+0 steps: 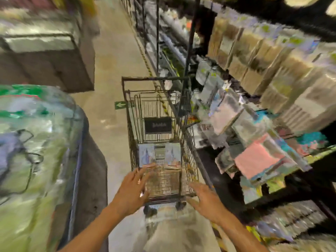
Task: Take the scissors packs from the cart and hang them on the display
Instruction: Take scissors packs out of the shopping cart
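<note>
Two scissors packs [147, 155] are seen lying flat inside the cart [189, 142], with the display [254, 139] just beside it. The left hand [131, 190] and right hand [206, 199] are held over the cart, fingers spread, nothing grasped. The packs are judged light, stiff, slippery; best pinched by an edge.

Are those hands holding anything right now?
No. Both the left hand and right hand are open and empty, above the cart; two packs lie inside.
</note>
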A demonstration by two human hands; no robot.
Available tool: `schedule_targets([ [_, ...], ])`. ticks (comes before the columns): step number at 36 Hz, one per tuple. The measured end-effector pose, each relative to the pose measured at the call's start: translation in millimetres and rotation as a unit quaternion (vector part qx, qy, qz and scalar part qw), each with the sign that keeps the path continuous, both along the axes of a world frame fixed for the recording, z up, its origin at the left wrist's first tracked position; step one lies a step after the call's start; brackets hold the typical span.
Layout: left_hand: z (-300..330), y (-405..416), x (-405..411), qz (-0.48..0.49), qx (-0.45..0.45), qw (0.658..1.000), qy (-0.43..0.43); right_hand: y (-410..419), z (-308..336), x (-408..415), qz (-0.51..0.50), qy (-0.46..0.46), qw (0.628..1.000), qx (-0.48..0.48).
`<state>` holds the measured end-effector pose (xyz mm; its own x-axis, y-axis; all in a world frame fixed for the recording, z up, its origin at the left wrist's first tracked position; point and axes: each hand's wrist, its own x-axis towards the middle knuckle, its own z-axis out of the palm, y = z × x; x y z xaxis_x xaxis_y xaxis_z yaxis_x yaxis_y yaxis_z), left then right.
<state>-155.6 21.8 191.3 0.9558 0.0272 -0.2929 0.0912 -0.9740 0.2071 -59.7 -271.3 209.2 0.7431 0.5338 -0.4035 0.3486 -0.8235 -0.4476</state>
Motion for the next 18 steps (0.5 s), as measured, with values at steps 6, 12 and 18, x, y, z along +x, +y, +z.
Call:
schedule_targets([
  [6,-21.6,36.1,-2.5,0.008,0.011,0.999,0.039,42.9,-13.8,6.5,0.008,0.005,1.0,-0.001],
  [12,-22.9,43.4,21.0,0.014,-0.035,0.998,0.044,62.8,-27.0,37.1,0.011,0.025,0.999,-0.039],
  [18,-33.8,51.8,57.6,0.022,-0.063,0.995,0.069,81.6,-51.5,85.8,0.003,0.051,0.998,-0.049],
])
